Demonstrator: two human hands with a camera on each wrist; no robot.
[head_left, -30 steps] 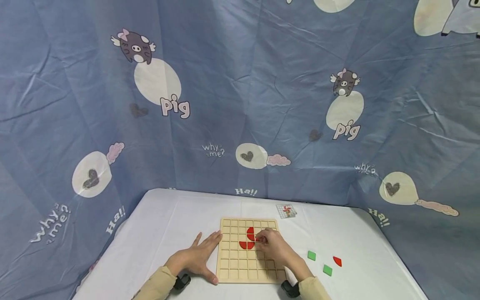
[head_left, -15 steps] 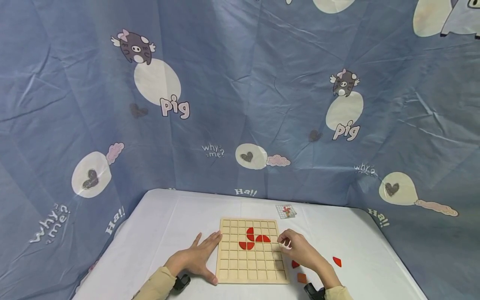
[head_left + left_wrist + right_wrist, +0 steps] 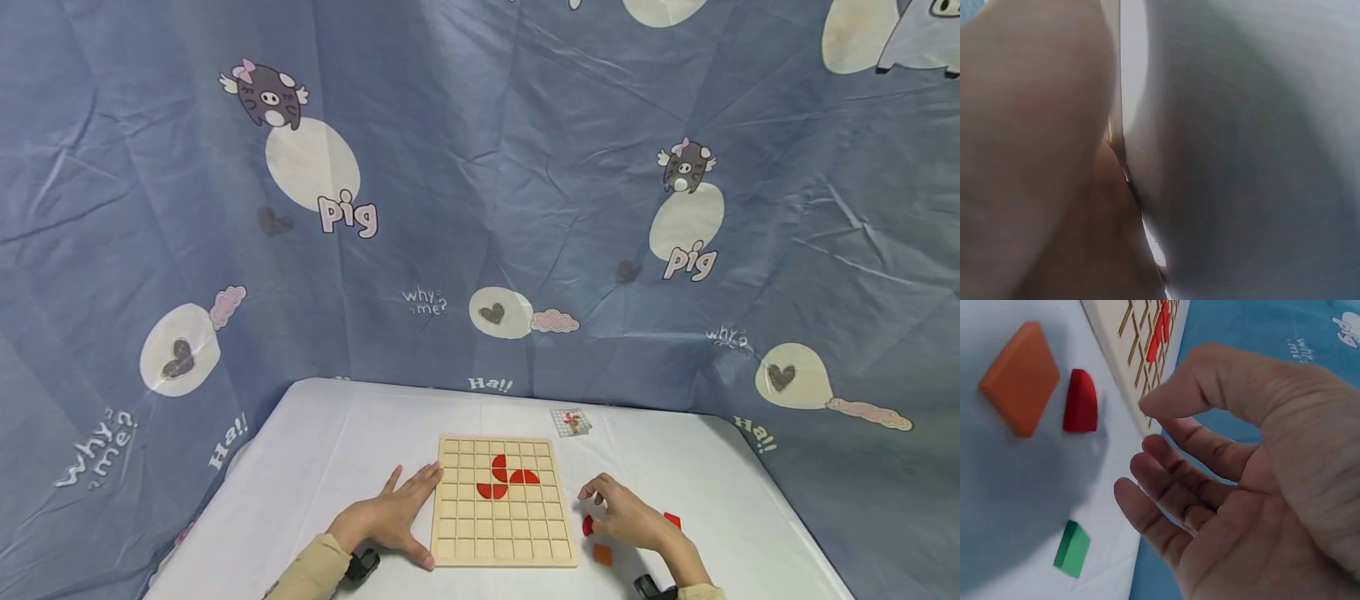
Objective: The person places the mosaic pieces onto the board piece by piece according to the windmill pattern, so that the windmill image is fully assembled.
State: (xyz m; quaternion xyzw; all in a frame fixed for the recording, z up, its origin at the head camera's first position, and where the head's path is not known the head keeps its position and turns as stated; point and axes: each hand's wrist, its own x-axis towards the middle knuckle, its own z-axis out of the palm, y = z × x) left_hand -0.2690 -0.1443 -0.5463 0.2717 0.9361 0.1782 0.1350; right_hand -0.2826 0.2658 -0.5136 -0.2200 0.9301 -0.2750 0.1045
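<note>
Board [image 3: 502, 512] touches outstretched left grip [image 3: 393, 517]; relaxed, empty right grip [image 3: 627, 515] hovers near red piece [image 3: 588, 525].

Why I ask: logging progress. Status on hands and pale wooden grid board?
Left hand touching left edge of board. Right hand empty, near loose red quarter-round piece. Board holds six red quarter-rounds, unobstructed.

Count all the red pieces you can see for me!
8. On the wooden board: upper pair, right pair, lower pair. On the white table: one piece beside the right hand, another piece partly behind that wrist. The hand may hide more.
</note>
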